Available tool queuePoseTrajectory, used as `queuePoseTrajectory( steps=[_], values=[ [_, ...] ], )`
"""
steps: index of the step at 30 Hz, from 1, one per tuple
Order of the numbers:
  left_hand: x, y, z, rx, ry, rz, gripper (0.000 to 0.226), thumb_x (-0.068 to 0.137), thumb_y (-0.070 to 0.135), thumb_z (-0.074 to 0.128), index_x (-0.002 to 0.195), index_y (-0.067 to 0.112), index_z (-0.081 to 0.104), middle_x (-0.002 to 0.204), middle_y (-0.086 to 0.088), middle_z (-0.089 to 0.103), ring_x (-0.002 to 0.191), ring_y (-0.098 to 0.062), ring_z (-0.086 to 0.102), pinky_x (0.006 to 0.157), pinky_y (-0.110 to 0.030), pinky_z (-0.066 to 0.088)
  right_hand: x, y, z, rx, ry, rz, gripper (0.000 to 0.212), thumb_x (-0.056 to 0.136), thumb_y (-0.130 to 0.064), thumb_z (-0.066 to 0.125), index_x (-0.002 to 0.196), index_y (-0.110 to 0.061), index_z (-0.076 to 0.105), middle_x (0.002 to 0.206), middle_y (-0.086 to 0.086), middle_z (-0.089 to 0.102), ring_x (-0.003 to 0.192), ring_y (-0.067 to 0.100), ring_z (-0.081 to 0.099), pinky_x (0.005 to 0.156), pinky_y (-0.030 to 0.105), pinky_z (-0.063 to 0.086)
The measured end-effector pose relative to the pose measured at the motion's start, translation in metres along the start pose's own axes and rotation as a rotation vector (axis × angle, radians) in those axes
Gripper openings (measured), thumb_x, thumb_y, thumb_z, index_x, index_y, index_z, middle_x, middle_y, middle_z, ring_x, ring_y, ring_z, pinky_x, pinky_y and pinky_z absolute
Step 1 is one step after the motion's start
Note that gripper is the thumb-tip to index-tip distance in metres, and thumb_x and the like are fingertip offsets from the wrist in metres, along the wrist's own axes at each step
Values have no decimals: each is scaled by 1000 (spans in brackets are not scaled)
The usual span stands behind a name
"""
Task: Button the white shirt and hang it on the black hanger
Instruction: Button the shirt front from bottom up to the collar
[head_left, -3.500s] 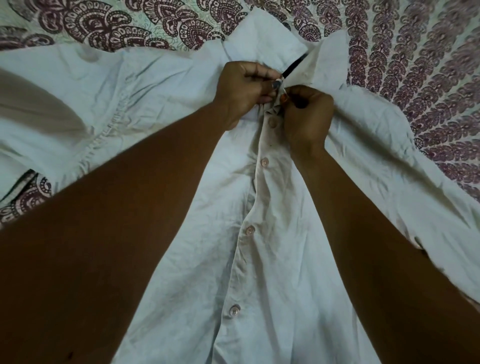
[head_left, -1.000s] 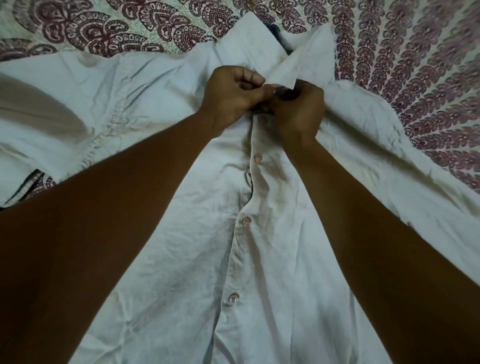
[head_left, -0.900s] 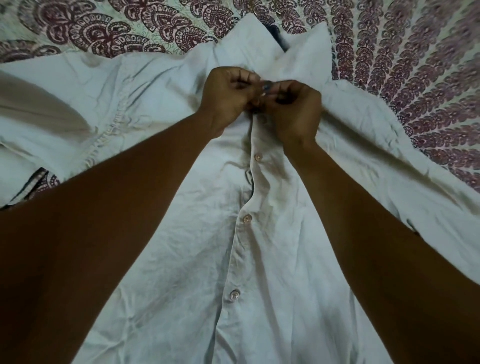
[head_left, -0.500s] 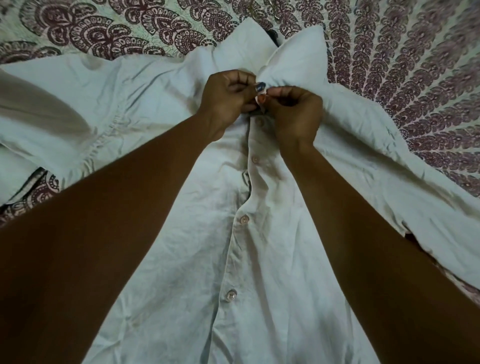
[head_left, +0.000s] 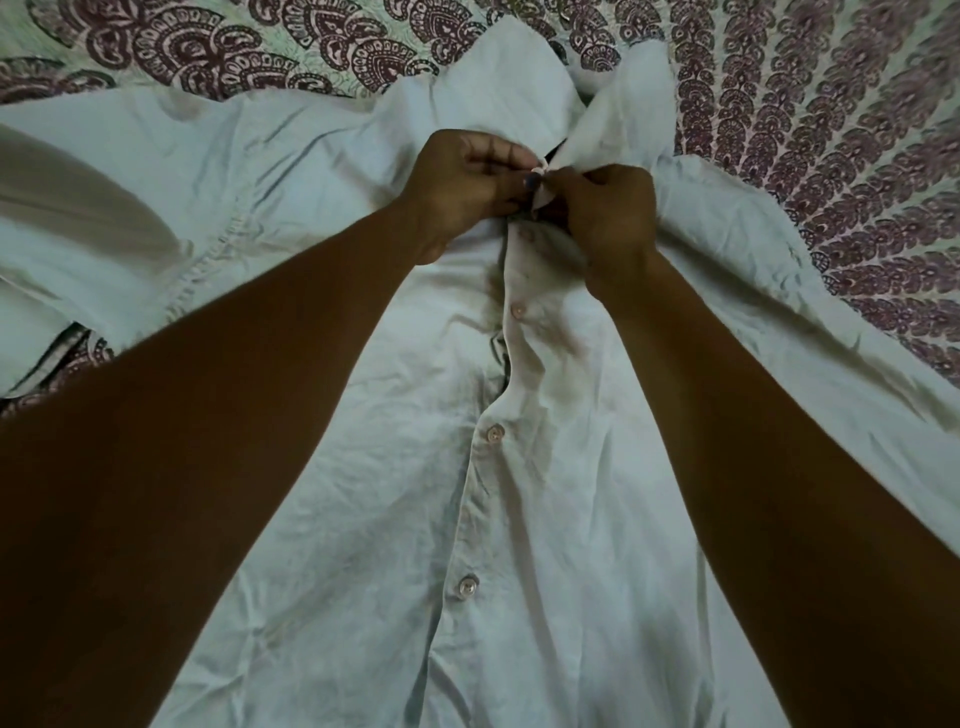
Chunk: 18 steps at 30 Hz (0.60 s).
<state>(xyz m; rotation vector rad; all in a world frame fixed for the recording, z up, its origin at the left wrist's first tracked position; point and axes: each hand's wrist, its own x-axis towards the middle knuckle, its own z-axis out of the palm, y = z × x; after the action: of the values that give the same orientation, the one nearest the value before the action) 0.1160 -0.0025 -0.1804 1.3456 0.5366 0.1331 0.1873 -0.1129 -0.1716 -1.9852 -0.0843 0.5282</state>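
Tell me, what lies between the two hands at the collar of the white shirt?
In the head view, only a pinched fold of the white shirt, between left hand and right hand.

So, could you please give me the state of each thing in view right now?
white shirt: flat on the bedspread, lower buttons fastened
collar: open, standing up
left hand: pinching the placket at the collar
right hand: pinching the opposite edge
black hanger: barely visible
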Motion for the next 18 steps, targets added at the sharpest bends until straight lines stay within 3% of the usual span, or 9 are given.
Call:
queuePoseTrajectory(
  steps=[5,9,18],
  values=[
    [3,-2,1,9,50,-1,14,80,-4,65,77,10,63,54,7,67,55,-4,63,64,-18,55,1,5,-7,286,-153,103,21,85,3,62,65,-4,64,51,0,65,54,14,63,68,28,57],
    [3,-2,4,22,105,-3,15,79,-4,67,74,10,63,53,6,65,52,-5,62,62,-19,55,-8,9,-6,273,-130,14,22,84,2,63,65,-7,66,55,-4,66,60,13,64,71,28,57],
    [1,-10,8,82,170,118,19,77,-7,68,70,10,62,72,-3,64,56,0,63,57,-15,52,-15,7,-12,268,-219,-27,26,84,8,55,67,-8,66,56,-3,66,62,10,63,73,22,54]
  ],
)
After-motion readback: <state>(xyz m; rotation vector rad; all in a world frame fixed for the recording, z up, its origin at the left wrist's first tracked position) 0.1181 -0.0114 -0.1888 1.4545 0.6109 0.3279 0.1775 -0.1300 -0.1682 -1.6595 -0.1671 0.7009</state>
